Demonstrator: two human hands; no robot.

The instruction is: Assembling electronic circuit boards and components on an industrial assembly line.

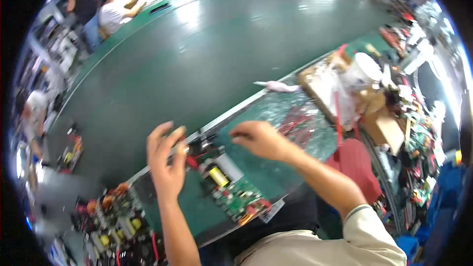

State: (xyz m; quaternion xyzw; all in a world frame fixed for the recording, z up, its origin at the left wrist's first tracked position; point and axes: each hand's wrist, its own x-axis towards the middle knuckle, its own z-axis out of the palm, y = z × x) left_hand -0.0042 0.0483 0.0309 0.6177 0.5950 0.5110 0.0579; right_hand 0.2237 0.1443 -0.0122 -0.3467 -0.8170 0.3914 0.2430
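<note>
A green circuit board lies on the green work mat in front of me, carrying a yellow-wrapped transformer, a pale metal heat sink and red and orange parts at its near end. Over the board's far left end is my left hand, its fingers bent but apart, with nothing plainly held. Dark and red parts sit close to its fingertips. My right hand hovers above the mat to the right of the board's far end. Its fingers are closed together, and whatever they may hold is hidden.
Several populated circuit boards are heaped at the lower left. A wide green belt runs beyond the mat's metal edge. To the right stand a shallow cardboard box, a red stool and piled scrap boards. Other people work at the far left.
</note>
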